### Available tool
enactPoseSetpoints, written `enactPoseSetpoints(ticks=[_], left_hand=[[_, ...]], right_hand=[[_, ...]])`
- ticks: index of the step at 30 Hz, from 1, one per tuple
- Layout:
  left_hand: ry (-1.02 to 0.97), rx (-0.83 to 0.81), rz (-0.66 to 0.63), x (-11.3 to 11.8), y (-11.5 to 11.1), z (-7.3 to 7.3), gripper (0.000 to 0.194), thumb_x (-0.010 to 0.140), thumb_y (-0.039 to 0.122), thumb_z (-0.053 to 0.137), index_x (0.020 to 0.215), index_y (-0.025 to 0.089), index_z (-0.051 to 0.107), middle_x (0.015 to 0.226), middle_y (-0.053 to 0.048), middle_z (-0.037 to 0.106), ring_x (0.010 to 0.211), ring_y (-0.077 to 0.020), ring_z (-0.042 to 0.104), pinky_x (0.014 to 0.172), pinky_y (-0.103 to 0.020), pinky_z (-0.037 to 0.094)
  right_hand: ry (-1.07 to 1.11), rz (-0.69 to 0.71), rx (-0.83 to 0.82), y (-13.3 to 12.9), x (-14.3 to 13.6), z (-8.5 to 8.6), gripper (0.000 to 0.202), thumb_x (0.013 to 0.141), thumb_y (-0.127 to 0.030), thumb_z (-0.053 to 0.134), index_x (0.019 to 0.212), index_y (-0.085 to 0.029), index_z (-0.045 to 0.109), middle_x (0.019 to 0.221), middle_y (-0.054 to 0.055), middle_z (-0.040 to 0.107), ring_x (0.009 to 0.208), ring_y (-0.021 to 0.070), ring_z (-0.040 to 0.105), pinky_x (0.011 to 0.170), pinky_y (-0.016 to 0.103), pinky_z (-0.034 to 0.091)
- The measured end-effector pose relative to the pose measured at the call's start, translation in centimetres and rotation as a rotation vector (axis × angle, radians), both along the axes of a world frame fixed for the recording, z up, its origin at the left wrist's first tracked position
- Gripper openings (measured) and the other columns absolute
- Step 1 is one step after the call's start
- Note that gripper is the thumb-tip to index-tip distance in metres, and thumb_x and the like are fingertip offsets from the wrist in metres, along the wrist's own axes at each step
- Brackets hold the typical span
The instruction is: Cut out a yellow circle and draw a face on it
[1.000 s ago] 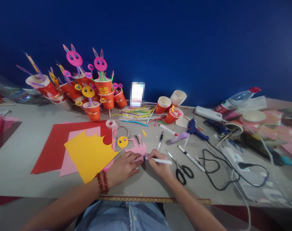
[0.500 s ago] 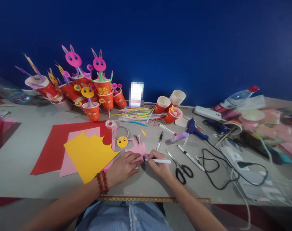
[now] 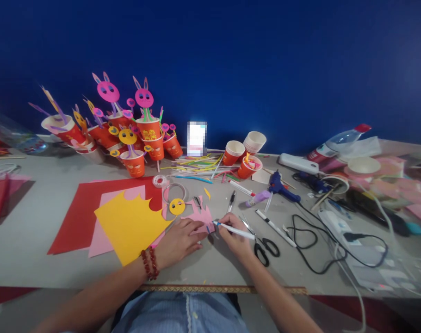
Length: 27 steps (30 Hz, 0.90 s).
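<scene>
My left hand (image 3: pixel 182 238) lies with fingers stretched out over the lower edge of a cut pink paper piece (image 3: pixel 201 215). A small blue mark shows on that piece near my fingertips. Pinched in my right hand (image 3: pixel 235 238) is a white marker (image 3: pixel 240 231), its blue tip at the paper's right edge; whether it touches is unclear. Just above the paper sit a yellow paper face (image 3: pixel 177 206) with two eyes and a roll of tape (image 3: pixel 176 193). Black-handled scissors (image 3: pixel 261 247) lie to the right of my right hand.
Yellow paper (image 3: pixel 130 226) overlaps pink and red sheets (image 3: pixel 68 222) at left. Red paper cups with rabbit figures (image 3: pixel 132 164) stand behind them. Pipe cleaners (image 3: pixel 196 165), a blue glue gun (image 3: pixel 280 186), a black cord (image 3: pixel 302 264), a pen (image 3: pixel 231 201) and another marker (image 3: pixel 275 227) are around.
My right hand has shifted slightly right, bringing the marker tip to the pink paper's right edge and exposing the blue mark. My left hand stays on the paper.
</scene>
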<state>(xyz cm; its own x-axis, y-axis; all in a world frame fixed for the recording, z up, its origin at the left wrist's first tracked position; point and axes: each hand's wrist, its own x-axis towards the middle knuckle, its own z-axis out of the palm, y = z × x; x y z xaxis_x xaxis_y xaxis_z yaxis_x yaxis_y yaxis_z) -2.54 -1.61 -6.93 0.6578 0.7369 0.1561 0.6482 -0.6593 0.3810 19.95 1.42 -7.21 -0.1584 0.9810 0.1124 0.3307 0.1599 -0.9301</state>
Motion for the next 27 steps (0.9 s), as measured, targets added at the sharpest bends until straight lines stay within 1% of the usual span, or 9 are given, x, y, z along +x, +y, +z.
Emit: enactPoseSetpoints(ticks=[2, 5, 15, 27], left_hand=[[0.019, 0.0, -0.005, 0.04, 0.02, 0.09, 0.032, 0.097, 0.036, 0.052, 0.127, 0.026, 0.057, 0.134, -0.007, 0.055, 0.114, -0.0256, 0.05, 0.097, -0.043, 0.039], [0.04, 0.008, -0.01, 0.1, 0.0, 0.13, 0.032, 0.098, 0.037, 0.051, 0.127, 0.027, 0.057, 0.137, -0.007, 0.053, 0.115, -0.0262, 0.048, 0.097, -0.044, 0.039], [0.047, 0.032, -0.022, 0.08, 0.0, 0.07, 0.032, 0.097, 0.036, 0.053, 0.127, 0.025, 0.057, 0.137, -0.007, 0.053, 0.114, -0.0265, 0.048, 0.096, -0.045, 0.039], [0.034, 0.042, -0.018, 0.07, -0.02, -0.06, 0.032, 0.095, 0.035, 0.056, 0.125, 0.025, 0.058, 0.135, -0.008, 0.054, 0.114, -0.0269, 0.049, 0.097, -0.045, 0.04]], right_hand=[[-0.026, 0.008, 0.016, 0.02, 0.07, 0.19, 0.011, 0.074, -0.024, 0.056, 0.064, -0.02, 0.053, 0.054, -0.005, 0.047, 0.051, 0.0119, 0.041, 0.048, 0.024, 0.032], [-0.053, 0.013, 0.03, 0.0, 0.06, 0.29, 0.012, 0.072, -0.022, 0.054, 0.061, -0.02, 0.052, 0.052, -0.005, 0.044, 0.05, 0.0112, 0.038, 0.047, 0.023, 0.03], [-0.089, 0.034, 0.047, 0.07, -0.1, -0.16, 0.014, 0.074, -0.021, 0.051, 0.06, -0.021, 0.05, 0.053, -0.005, 0.042, 0.05, 0.0116, 0.037, 0.048, 0.025, 0.027], [-0.131, 0.047, 0.06, 0.14, -0.01, -0.4, 0.014, 0.076, -0.019, 0.051, 0.062, -0.02, 0.052, 0.055, -0.005, 0.044, 0.051, 0.0114, 0.039, 0.049, 0.024, 0.027]])
